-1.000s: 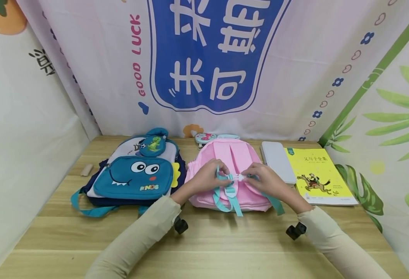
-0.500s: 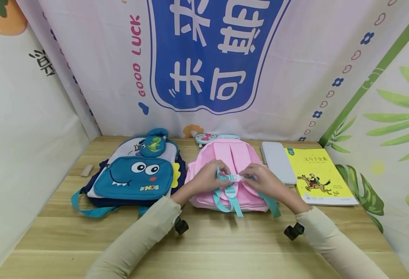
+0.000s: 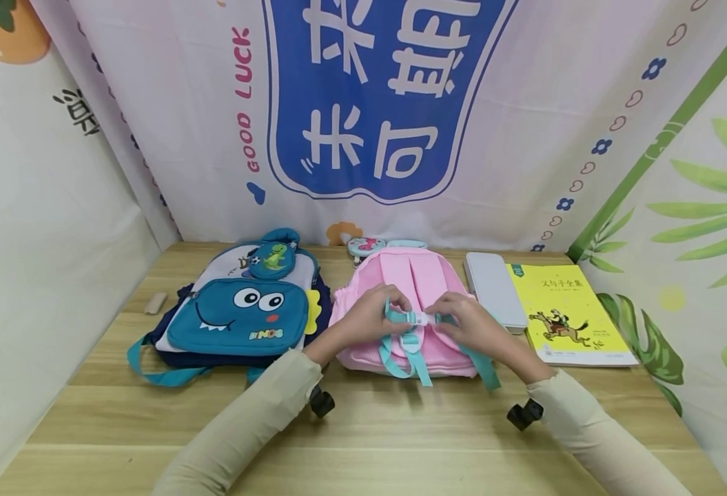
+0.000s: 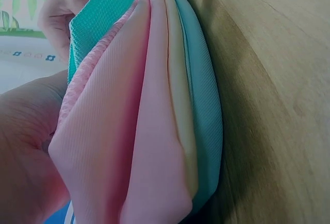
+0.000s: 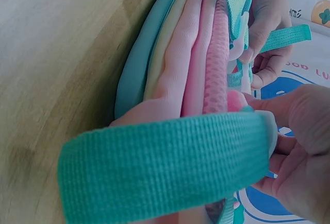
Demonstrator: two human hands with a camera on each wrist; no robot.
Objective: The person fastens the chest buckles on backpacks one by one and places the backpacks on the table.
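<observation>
A pink backpack (image 3: pixel 408 267) lies back side up at the middle of the table, its turquoise webbing straps (image 5: pixel 165 165) loose around it. Over its back panel, a white plastic side-release buckle (image 3: pixel 424 318) joins two turquoise strap ends. My left hand (image 3: pixel 375 315) pinches the left part of this buckle and its webbing between thumb and fingers. From the other side my right hand (image 3: pixel 466 319) pinches the right part. Seen from the right wrist, the strap in front covers part of the bag, and the left hand (image 5: pixel 269 33) shows beyond.
Left of the pink bag lies a blue dinosaur backpack (image 3: pixel 239 317), with a small beige block (image 3: pixel 155 303) beside it. To the right are a pale grey case (image 3: pixel 495 289) and a yellow book (image 3: pixel 568 310). A printed cloth (image 3: pixel 214 138) hangs behind the wooden table (image 3: pixel 388 441).
My hands have drawn slightly closer, the right one shifting left. The gap between the two buckle parts has closed, and they now sit together.
</observation>
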